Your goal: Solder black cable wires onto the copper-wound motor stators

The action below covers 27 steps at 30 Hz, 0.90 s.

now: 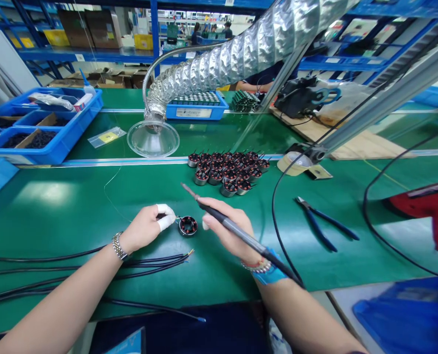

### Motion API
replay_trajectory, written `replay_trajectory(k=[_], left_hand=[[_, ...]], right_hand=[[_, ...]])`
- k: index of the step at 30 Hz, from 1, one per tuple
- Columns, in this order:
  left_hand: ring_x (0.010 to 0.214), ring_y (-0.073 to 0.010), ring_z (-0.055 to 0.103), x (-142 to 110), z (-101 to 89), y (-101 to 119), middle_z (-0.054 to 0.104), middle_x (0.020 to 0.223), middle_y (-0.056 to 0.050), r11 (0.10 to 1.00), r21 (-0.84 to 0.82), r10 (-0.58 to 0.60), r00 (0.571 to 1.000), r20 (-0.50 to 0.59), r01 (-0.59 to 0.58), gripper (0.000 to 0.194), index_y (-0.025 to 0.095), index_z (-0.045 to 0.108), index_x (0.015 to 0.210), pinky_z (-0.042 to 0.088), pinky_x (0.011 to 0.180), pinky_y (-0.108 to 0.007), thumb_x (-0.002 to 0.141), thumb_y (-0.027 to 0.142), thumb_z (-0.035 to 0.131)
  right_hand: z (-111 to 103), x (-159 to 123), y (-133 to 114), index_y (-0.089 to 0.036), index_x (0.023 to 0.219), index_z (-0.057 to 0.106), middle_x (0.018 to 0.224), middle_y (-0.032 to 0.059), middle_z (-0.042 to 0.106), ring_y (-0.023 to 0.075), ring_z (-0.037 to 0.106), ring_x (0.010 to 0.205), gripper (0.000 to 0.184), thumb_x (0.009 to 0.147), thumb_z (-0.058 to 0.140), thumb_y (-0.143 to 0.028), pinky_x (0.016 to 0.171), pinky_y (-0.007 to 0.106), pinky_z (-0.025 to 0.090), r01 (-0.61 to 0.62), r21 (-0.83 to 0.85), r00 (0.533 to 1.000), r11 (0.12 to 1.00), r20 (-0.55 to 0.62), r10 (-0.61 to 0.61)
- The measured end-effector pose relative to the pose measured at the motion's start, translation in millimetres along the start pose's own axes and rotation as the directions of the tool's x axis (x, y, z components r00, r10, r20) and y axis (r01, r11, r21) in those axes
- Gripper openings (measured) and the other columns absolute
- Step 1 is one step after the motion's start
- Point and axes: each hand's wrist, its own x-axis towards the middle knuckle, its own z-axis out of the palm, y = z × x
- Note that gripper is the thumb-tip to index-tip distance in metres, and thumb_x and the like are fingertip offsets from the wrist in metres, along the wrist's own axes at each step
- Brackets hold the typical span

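My right hand point(228, 231) is closed round a soldering iron point(219, 219), held like a pen with its tip pointing up and to the left. A small round motor stator point(188, 225) wound with copper lies on the green mat between my hands. My left hand point(147, 228), with white tape on two fingertips, is pinched together just left of the stator, touching its thin wire leads. A thin solder wire point(110, 194) runs from the left hand toward the back. Several more stators point(228, 169) sit in a cluster behind.
Black cables point(93, 265) lie along the near left. Blue-handled pliers point(324, 221) rest to the right, beside a tape roll point(296, 162). A fume hood funnel point(152, 137) on a foil duct stands behind. Blue bins point(38, 128) fill the far left; a red device point(428, 206) is at far right.
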Motion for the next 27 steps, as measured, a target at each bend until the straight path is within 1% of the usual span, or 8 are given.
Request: replay_trajectory(k=[2, 4, 6, 9, 14, 27], left_hand=[[0.072, -0.0151, 0.053, 0.3, -0.3, 0.2, 0.06, 0.074, 0.0, 0.999, 0.029, 0.017, 1.0, 0.011, -0.017, 0.018, 0.017, 0.055, 0.071, 0.039, 0.07, -0.025, 0.079, 0.03, 0.047], [0.071, -0.0147, 0.053, 0.3, -0.7, 0.7, 0.06, 0.074, 0.0, 0.998, 0.06, 0.023, 1.0, 0.019, -0.024, 0.018, 0.016, 0.055, 0.071, 0.04, 0.068, -0.025, 0.079, 0.03, 0.046], [0.069, -0.0142, 0.052, 0.5, -1.2, 1.5, 0.059, 0.073, 0.0, 0.994, 0.102, 0.027, 0.999, 0.021, -0.029, 0.018, 0.016, 0.055, 0.071, 0.039, 0.066, -0.024, 0.079, 0.029, 0.046], [0.067, -0.0136, 0.05, 1.4, -1.7, 3.1, 0.057, 0.07, 0.0, 0.987, 0.156, 0.037, 0.999, 0.022, -0.04, 0.018, 0.016, 0.055, 0.07, 0.038, 0.064, -0.024, 0.079, 0.028, 0.045], [0.066, -0.0132, 0.05, 2.1, -0.7, 4.0, 0.057, 0.069, 0.0, 0.985, 0.167, 0.049, 0.998, 0.025, -0.052, 0.017, 0.016, 0.054, 0.07, 0.038, 0.063, -0.023, 0.079, 0.026, 0.045], [0.063, -0.0125, 0.049, 2.3, -0.8, 3.7, 0.057, 0.068, 0.0, 0.983, 0.179, 0.045, 0.999, 0.017, -0.047, 0.016, 0.016, 0.056, 0.07, 0.038, 0.06, -0.022, 0.077, 0.026, 0.046]], right_hand=[[-8.9, -3.2, -0.9, -0.022, 0.098, 0.064, 0.082, 0.0044, 0.067, 0.0159, 0.059, 0.07, 0.02, 0.079, 0.057, -0.024, 0.067, 0.03, 0.048, 0.055, -0.003, 0.998, 0.999, -0.043, -0.055], [-13.7, -6.5, 0.2, -0.021, 0.09, 0.067, 0.075, 0.0046, 0.067, 0.0166, 0.056, 0.066, 0.016, 0.078, 0.057, -0.021, 0.062, 0.032, 0.046, 0.086, 0.064, 0.994, 0.994, -0.079, -0.081], [-15.2, -9.3, 2.6, -0.02, 0.084, 0.068, 0.068, 0.0038, 0.065, 0.0158, 0.052, 0.061, 0.015, 0.077, 0.056, -0.017, 0.057, 0.032, 0.043, 0.097, 0.156, 0.992, 0.983, -0.095, -0.083], [-14.6, -11.5, 6.2, -0.02, 0.083, 0.069, 0.066, 0.0034, 0.065, 0.0156, 0.05, 0.059, 0.016, 0.076, 0.056, -0.014, 0.056, 0.032, 0.041, 0.092, 0.233, 0.994, 0.968, -0.087, -0.073], [-14.0, -11.5, 9.3, -0.02, 0.082, 0.069, 0.066, 0.0037, 0.065, 0.0156, 0.05, 0.06, 0.015, 0.076, 0.056, -0.015, 0.056, 0.032, 0.041, 0.057, 0.246, 0.997, 0.967, -0.072, -0.04], [-12.3, -11.0, 10.1, -0.019, 0.08, 0.069, 0.063, 0.0032, 0.064, 0.0153, 0.05, 0.057, 0.014, 0.075, 0.057, -0.016, 0.054, 0.031, 0.039, 0.016, 0.262, 0.999, 0.965, -0.049, -0.003]])
